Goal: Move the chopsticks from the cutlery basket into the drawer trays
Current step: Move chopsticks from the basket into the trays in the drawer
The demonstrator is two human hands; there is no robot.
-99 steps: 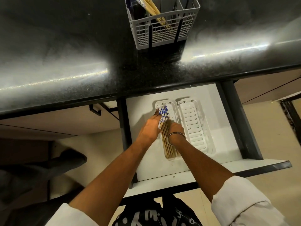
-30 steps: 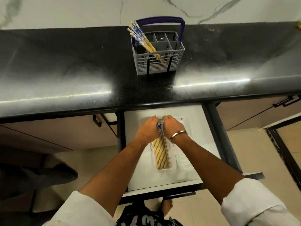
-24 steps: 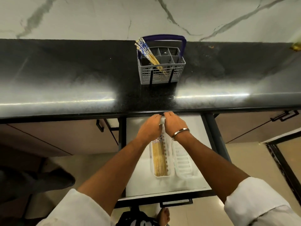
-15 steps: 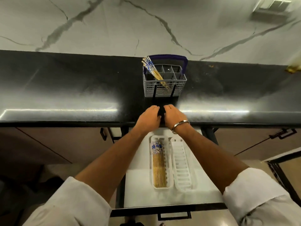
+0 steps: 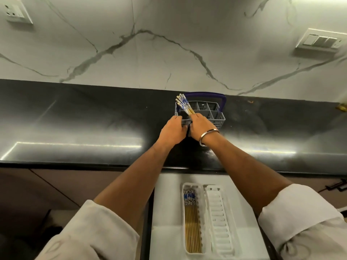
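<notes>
Hands first: the left hand (image 5: 173,130) rests against the near left corner of the grey cutlery basket (image 5: 216,117), fingers curled over its rim, though whether they truly grip it I cannot tell. The right hand (image 5: 201,126), with a metal bangle (image 5: 207,136) on the wrist, reaches over the basket's near wall just beside the left; its fingertips are at the lower shafts of the basket chopsticks (image 5: 183,105), but a pinch cannot be made out. Those chopsticks stand bunched in the basket's left compartment, leaning left, blue-and-white patterned tops up. A purple handle (image 5: 204,94) arches over the basket, which sits on the black countertop (image 5: 84,128) near the marble wall (image 5: 150,53).

Below the counter edge the white drawer (image 5: 167,203) is pulled out. Two white trays lie side by side in it: the left tray (image 5: 202,222) holds a row of tray chopsticks (image 5: 192,222) lying flat, patterned ends toward the counter; the right tray (image 5: 219,222) shows only its ribbed floor.
</notes>
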